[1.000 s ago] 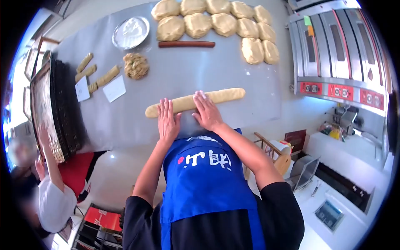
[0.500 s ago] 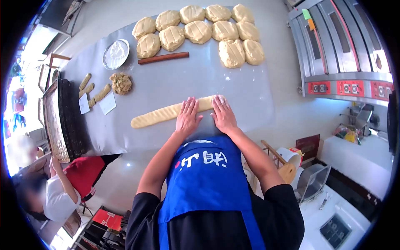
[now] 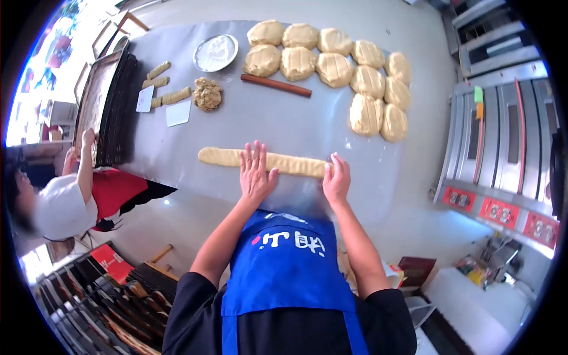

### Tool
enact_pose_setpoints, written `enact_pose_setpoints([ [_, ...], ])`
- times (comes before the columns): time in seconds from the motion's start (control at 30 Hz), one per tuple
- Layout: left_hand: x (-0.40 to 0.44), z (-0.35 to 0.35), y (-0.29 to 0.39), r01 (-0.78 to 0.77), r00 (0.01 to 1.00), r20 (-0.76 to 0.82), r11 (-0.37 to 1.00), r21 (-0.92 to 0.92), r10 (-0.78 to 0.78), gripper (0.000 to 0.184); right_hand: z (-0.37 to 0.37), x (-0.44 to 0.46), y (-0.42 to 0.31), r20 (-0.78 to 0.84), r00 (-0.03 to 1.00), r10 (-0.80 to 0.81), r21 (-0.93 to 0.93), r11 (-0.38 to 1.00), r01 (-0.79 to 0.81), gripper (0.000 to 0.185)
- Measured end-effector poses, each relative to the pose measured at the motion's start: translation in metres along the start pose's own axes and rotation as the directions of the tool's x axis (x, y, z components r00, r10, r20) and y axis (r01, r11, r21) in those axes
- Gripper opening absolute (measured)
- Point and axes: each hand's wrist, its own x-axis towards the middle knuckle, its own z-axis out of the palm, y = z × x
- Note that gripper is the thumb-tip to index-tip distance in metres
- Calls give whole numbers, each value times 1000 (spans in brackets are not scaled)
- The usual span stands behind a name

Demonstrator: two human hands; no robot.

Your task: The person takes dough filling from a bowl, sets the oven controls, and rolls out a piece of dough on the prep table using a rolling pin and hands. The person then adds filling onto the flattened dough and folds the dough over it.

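Along the dough roll [image 3: 297, 165], the left hand [image 3: 256, 179] was laid flat-fingered, the right hand [image 3: 336, 181] bent at one end, grip indeterminable; rolling was presumed underway, even pressure being next required.

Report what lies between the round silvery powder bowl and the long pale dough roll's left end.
Head view: a lumpy tan mound, then bare grey tabletop.

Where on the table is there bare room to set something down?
The widest bare patch of the grey table lies between the reddish-brown wooden rod and the long pale dough log. Another lies left of the log, nearer than the white rectangular cards. Crowded: far right, with rounded pale dough mounds; far left, with short beige dough rolls.
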Motion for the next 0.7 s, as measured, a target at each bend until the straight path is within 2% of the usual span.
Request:
enact_pose_setpoints([
  [0.07,-17,15,-25,124,981,143,989,83,-135,82,16,23,-17,31,994,-101,-30,994,102,30],
  [0.1,-19,8,-30,82,982,167,995,50,-89,79,27,39,-23,71,987,-147,-4,989,148,32],
  [0.13,-17,1,-34,103,984,140,994,47,-108,79,40,58,-29,109,975,-192,24,981,190,34],
  [0.17,-13,-6,-38,171,973,165,984,-53,-161,80,53,79,-33,112,969,-220,27,976,218,34],
  [0.2,-13,-15,-40,241,958,199,958,-153,-209,80,66,102,-39,120,962,-246,-47,966,253,39],
  [0.23,-11,-34,-35,241,969,65,968,-63,-237,80,81,124,-43,130,953,-273,-117,950,288,43],
  [0.27,-10,-53,-35,258,966,45,964,-66,-256,80,94,149,-48,137,945,-298,-109,943,313,43],
  [0.33,-8,-77,-42,304,935,-157,948,-97,-317,80,121,194,-48,211,918,-336,-325,861,391,53],
  [0.37,-8,-78,-49,324,898,-263,935,-144,-352,67,135,211,-45,224,909,-351,-322,854,409,53],
  [0.4,-15,-71,-63,341,889,-267,927,-153,-371,67,150,225,-41,259,891,-372,-345,826,446,56],
  [0.47,-39,-51,-93,410,881,0,764,-498,-473,49,161,237,-51,313,863,-396,-360,791,494,59],
  [0.5,-44,-57,-92,366,885,-114,824,-432,-452,35,155,241,-66,365,885,-290,-382,820,426,61],
  [0.53,-49,-62,-92,378,880,-107,819,-433,-463,35,153,241,-76,408,896,-174,-410,842,350,63],
  [0.6,-61,-70,-92,420,870,-30,774,-474,-491,31,157,232,-61,385,902,-198,-420,832,362,60],
  [0.67,-63,-68,-89,406,874,-51,783,-471,-484,32,159,216,-36,354,909,-219,-315,887,337,49],
  [0.7,-62,-67,-85,390,876,-74,790,-473,-477,34,144,206,-46,339,939,-47,-293,944,153,40],
])
